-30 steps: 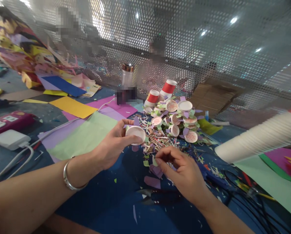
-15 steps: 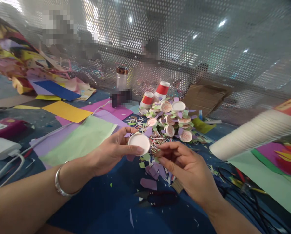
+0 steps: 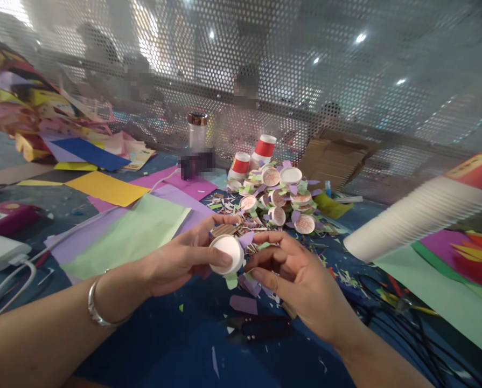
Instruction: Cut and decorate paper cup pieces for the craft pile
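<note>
While the left hand pinches a disc, the right hand pinches green paper.

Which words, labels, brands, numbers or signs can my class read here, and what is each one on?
None can be read.
Piled discs: red print, too small to read.
Paper cup stack: marks on a gold panel, too blurred to read.
Upturned paper cup: yellow mark, too small to read.
Magenta box: pale patch, too blurred to read.
White disc in the left hand: no print visible.
</note>
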A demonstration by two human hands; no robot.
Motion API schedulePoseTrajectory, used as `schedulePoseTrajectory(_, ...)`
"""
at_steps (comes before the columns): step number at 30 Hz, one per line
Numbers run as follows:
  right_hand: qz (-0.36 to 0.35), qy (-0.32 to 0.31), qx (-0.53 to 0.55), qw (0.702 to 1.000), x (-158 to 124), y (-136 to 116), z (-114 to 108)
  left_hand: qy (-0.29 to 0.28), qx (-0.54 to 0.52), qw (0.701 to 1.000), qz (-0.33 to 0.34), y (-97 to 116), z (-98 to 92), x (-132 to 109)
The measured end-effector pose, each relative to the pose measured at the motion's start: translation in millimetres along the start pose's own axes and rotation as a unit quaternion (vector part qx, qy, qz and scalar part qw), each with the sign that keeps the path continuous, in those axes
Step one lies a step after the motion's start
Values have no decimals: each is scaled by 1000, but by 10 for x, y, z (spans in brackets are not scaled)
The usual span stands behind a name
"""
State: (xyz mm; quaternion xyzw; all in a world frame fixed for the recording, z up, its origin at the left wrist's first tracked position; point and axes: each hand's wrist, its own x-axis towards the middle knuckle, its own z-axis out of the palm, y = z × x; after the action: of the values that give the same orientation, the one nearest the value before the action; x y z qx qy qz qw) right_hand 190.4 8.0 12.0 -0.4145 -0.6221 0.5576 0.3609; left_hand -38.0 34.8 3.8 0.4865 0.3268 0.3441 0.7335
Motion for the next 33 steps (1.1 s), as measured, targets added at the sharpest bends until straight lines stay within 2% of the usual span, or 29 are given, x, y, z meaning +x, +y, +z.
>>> schedulePoseTrajectory(8, 19, -24, 73, 997, 9, -6, 40, -58, 6, 998, 37, -25, -5, 10)
schedulePoseTrajectory(15, 36, -27, 82, 996, -10, -8, 45, -94, 26, 995, 27, -11, -1, 6)
schedulePoseTrajectory(33, 54, -31, 125, 990, -14, -25, 82, -95, 34, 994, 27, -10, 16, -1)
